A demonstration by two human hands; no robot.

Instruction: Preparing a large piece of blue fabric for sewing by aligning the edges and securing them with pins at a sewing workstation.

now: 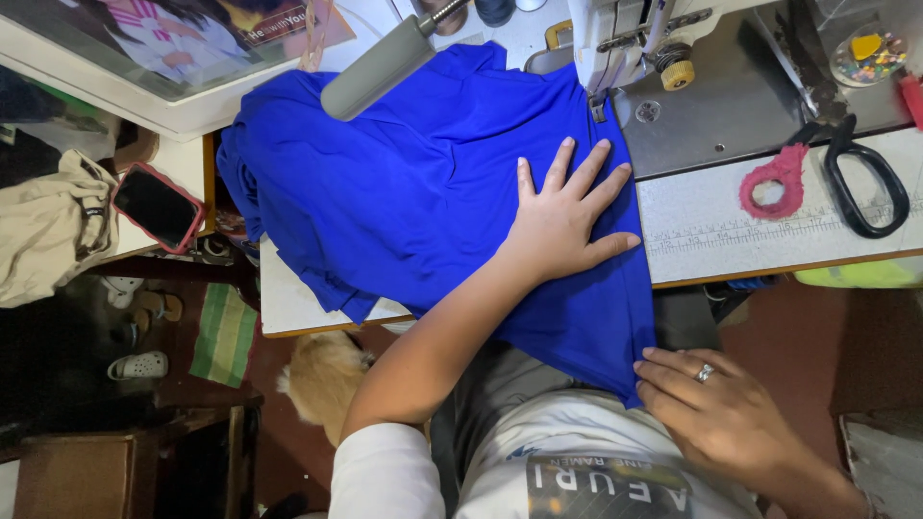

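One length of blue cloth (413,183), spread over the sewing table (731,231) and hanging off its near edge toward the lap. Left hand (562,216): open, fingers fanned, palm flat on the cloth just short of the sewing machine (625,38). Right hand (716,408): below and to the right of the left, off the table, fingertips pinching the hanging lower corner of the cloth; a ring shows on one finger.

Handling, by judgement: light, soft, limp, likely slippery and a little stretchy; folds bunch at the far left edge. Best held as now, flat palm on top and a pinch at the hem or corner.

Beyond the left hand's fingertips, to the right: pink ring of scrap (774,183), black scissors (860,178).

Containers: one small clear dish (870,53) at the far right, holding small coloured bits, too small to tell apart.

Far left of the hands: phone in a red case (157,207).
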